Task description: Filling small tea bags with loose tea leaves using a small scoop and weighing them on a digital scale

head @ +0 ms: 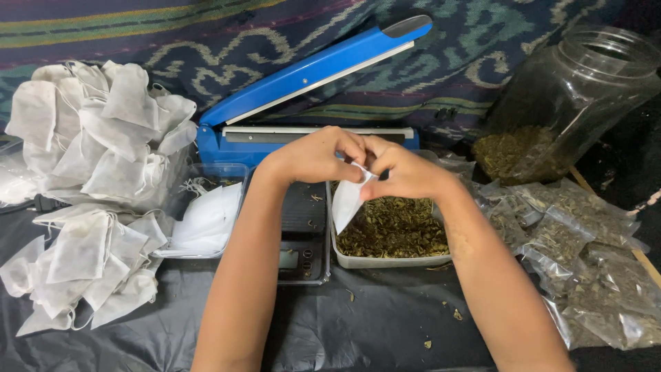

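Note:
My left hand [318, 157] and my right hand [401, 170] meet over a small white filter bag [345, 201], both pinching its top edge. The bag hangs down over the left side of a clear tray [385, 260] filled with dried green-brown herb [396, 231]. A small black digital scale [303, 238] lies just left of the tray, under my left forearm. Behind my hands stands a blue heat sealer [310, 76] with its arm raised.
A heap of white drawstring bags [96, 179] fills the left side. A clear box with flat white bags [206, 220] sits beside the scale. A tilted clear jar with herb [558, 103] stands at right, above several sealed herb packets [585, 262]. Black sheet [344, 331] covers the table.

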